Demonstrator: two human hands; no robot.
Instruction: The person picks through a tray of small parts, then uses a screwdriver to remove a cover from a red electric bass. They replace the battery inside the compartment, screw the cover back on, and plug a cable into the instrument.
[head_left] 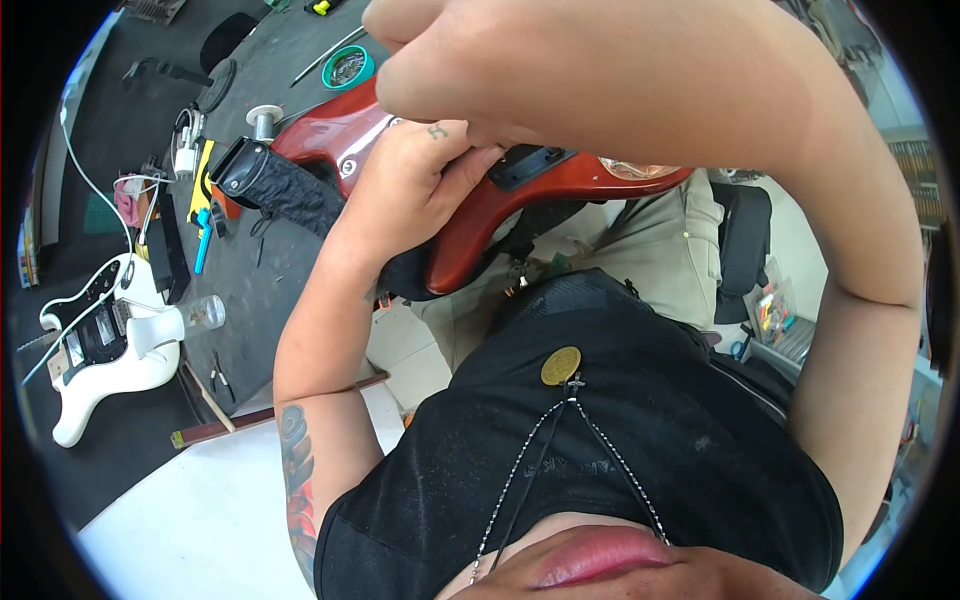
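A glossy red electric guitar body [465, 240] lies across the person's lap and the bench edge. My left hand [415, 180] rests on it with bent fingers and the thumb drawn in beside a black part [525, 167]. Whatever its fingertips hold is hidden. Above the guitar, my right hand [430, 60] is raised, its wrist bent and knuckles toward the camera. Its fingers are out of sight behind the hand. The right forearm covers part of the guitar. A clear-wrapped round area [640, 170] shows at the guitar's right end.
On the dark bench [250, 300] are a black pouch [290, 185], a spool [264, 122], a teal bowl [348, 68], a blue-handled tool [203, 240], a jar [205, 314] and pliers [221, 378]. A white guitar body [130, 370] lies at the left.
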